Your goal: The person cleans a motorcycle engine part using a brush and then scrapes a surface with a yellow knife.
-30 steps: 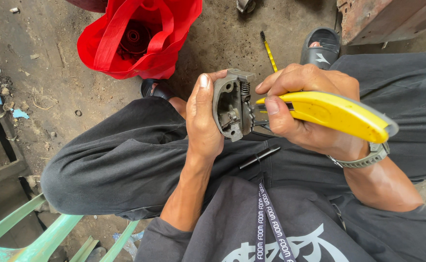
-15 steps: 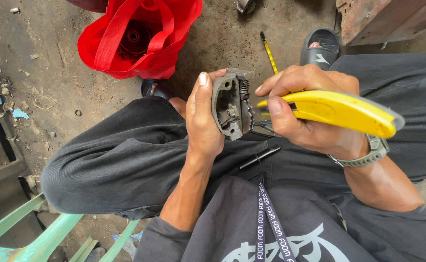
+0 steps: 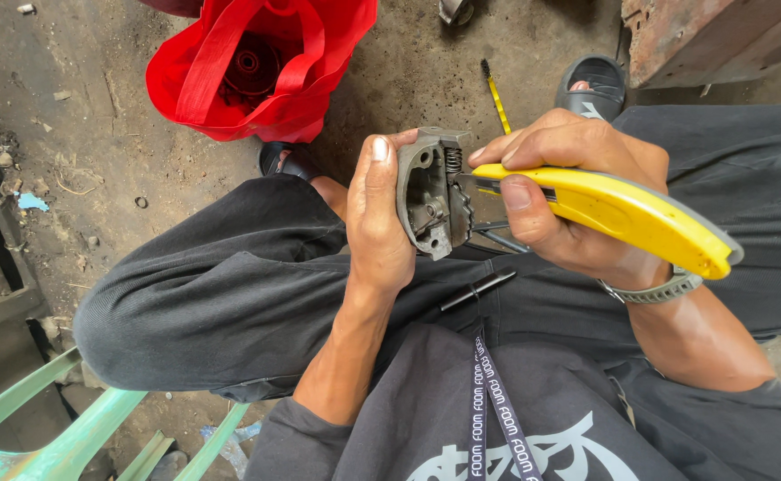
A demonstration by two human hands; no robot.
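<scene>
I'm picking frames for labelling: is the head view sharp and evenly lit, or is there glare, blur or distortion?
Head view: soft daylight, no hard shadows; the left hand, grey metal part and right hand are sharp; slight sheen on the yellow tool handle, no blown glare; the red bag is saturated but readable; wide-angle stretch at the edges, seen on the green chair.

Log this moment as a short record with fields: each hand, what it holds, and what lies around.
left hand: grips a grey metal housing, open side toward the camera, coil spring at its top right
right hand: holds a yellow utility knife, blade end at the housing's right edge
lap: black pen-like rod lies on dark trousers
ground: red bag with a round part inside; yellow-handled tool; black sandal
lower left: green plastic chair
</scene>
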